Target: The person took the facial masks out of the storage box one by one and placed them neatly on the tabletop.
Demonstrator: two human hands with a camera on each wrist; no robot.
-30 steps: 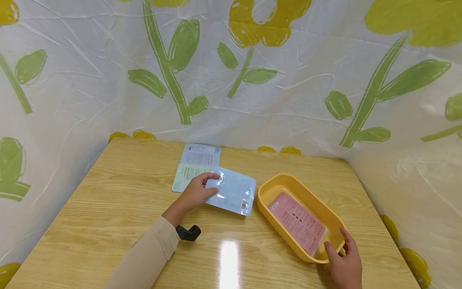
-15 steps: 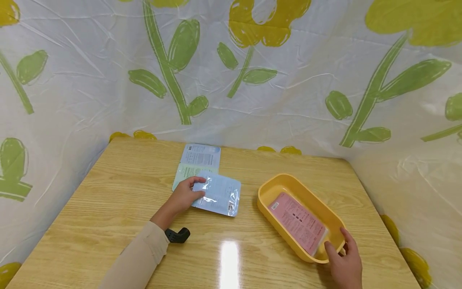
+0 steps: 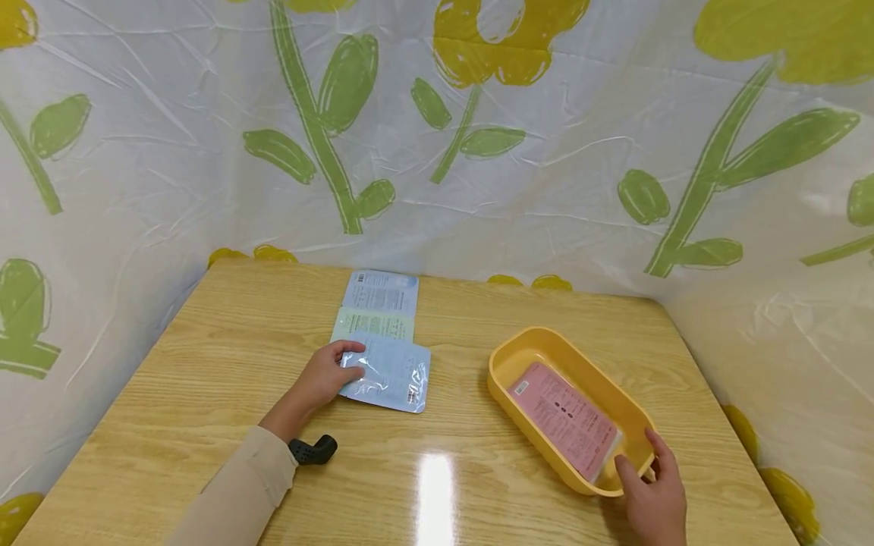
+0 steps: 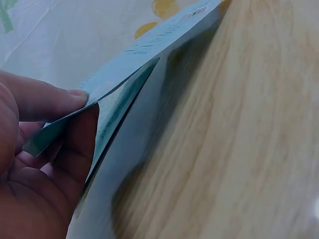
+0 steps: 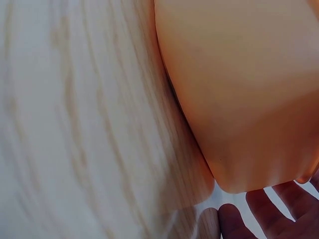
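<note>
My left hand (image 3: 321, 383) pinches a flat, glossy light blue packet (image 3: 389, 375) by its left edge. In the left wrist view the thumb lies on top of this packet (image 4: 144, 52) with the fingers underneath, and it tilts close over the table. It overlaps the lower part of a pale green packet (image 3: 375, 324), which lies below another blue packet (image 3: 381, 291) at the back. On the right, my right hand (image 3: 655, 500) holds the near corner of a yellow plastic tub (image 3: 594, 383), thumb at the rim. A pink packet (image 3: 563, 421) lies inside the tub.
The wooden table (image 3: 205, 364) carries all of these things. A white cloth (image 3: 567, 205) with printed yellow flowers hangs behind it and at both sides. A black wrist mount (image 3: 314, 450) sticks out from the left sleeve (image 3: 235, 485).
My left hand has moved left and slightly nearer with the light blue packet, away from the tub and lower over the green packet. The right hand and tub have stayed in place.
</note>
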